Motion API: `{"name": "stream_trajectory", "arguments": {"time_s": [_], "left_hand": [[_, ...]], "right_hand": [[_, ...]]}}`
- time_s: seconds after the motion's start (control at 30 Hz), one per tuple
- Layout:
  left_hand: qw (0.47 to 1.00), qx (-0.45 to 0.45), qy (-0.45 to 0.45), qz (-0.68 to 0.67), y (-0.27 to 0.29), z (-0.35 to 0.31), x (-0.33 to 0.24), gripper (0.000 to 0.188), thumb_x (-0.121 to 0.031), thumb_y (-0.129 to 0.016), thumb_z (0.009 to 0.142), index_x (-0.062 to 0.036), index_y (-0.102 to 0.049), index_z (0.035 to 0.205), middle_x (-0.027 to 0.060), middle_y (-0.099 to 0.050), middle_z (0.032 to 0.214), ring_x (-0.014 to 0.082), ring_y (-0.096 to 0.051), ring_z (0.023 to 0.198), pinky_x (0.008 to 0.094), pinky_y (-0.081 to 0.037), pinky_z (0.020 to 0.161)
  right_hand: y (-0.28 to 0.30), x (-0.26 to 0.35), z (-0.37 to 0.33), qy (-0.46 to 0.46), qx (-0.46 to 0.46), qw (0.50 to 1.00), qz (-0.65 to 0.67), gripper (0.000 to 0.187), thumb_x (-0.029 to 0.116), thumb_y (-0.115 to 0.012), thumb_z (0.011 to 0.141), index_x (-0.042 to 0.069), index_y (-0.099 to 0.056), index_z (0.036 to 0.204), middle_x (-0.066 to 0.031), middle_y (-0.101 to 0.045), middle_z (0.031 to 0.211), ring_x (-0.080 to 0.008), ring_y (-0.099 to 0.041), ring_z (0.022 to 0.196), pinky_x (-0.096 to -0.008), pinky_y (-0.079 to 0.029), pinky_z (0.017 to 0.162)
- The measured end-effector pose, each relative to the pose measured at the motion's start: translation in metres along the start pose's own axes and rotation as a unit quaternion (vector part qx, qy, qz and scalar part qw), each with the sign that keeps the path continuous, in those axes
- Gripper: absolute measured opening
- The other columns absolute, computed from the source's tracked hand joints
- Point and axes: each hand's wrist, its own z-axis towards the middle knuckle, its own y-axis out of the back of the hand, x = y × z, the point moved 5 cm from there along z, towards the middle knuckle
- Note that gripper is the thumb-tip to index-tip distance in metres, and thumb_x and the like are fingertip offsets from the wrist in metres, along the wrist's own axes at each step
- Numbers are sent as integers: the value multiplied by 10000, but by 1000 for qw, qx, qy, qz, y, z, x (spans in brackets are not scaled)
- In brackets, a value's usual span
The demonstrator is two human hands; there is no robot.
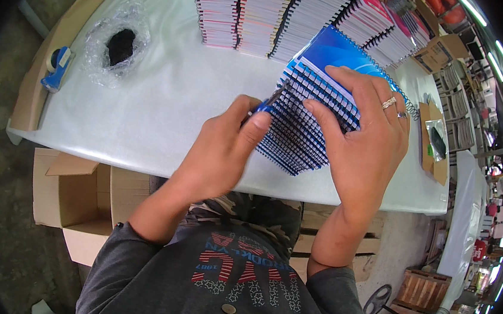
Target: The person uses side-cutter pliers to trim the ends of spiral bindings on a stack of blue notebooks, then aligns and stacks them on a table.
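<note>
A stack of spiral-bound notebooks [344,50] with blue covers stands on the table in front of me, its black coils and page edges turned toward me. My left hand [223,136] is closed around small blue-handled pliers [264,105], whose dark jaws reach the coil edge near the top of the stack. From the right, my right hand [371,116] bends over the uppermost notebook. Its fingertips rest on the cover and its thumb presses by the coils. The palm hides part of the stack's right side.
More bound notebooks [257,20] stand in piles along the far side. To the left lie a crumpled plastic wrap [102,54] with something black, a blue tape dispenser [59,68] and flattened cardboard [74,34]. An open carton [89,196] sits below the near edge. A small box [435,140] lies right.
</note>
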Motion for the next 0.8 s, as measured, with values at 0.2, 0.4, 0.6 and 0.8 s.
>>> {"name": "stream_trajectory", "arguments": {"time_s": [0.2, 0.4, 0.6, 0.8], "left_hand": [[921, 135, 94, -353, -21, 0, 22, 550, -480, -295, 957, 10, -474, 1130, 114, -557, 843, 242, -567, 758, 353, -468, 719], [837, 202, 156, -484, -26, -2, 24, 626, -536, -240, 942, 10, -457, 1157, 141, -551, 861, 294, -589, 799, 362, -479, 761], [999, 1, -6, -45, -14, 4, 18, 581, -510, -305, 950, 10, -505, 1113, 67, -545, 791, 189, -544, 730, 310, -445, 686], [712, 242, 213, -624, -34, -1, 29, 641, -538, -241, 941, 11, -450, 1198, 124, -552, 839, 258, -578, 736, 358, -502, 688]], "right_hand": [[1, 2, 2, 1, 49, 997, -52, 454, 191, -785, 588, 154, -627, 1013, -7, -598, 968, -223, -552, 913, -346, -416, 784], [0, 1, 1, 5, 39, 999, -27, 455, 191, -781, 595, 161, -623, 1021, -10, -595, 994, -227, -543, 925, -348, -407, 797], [-2, 1, 0, -2, 56, 997, -56, 496, 178, -785, 582, 174, -605, 1044, -10, -580, 1027, -232, -530, 953, -356, -401, 814], [-2, 3, -2, 5, 61, 994, -87, 539, 162, -786, 561, 187, -592, 1064, -14, -561, 1067, -248, -511, 995, -364, -393, 846]]}}
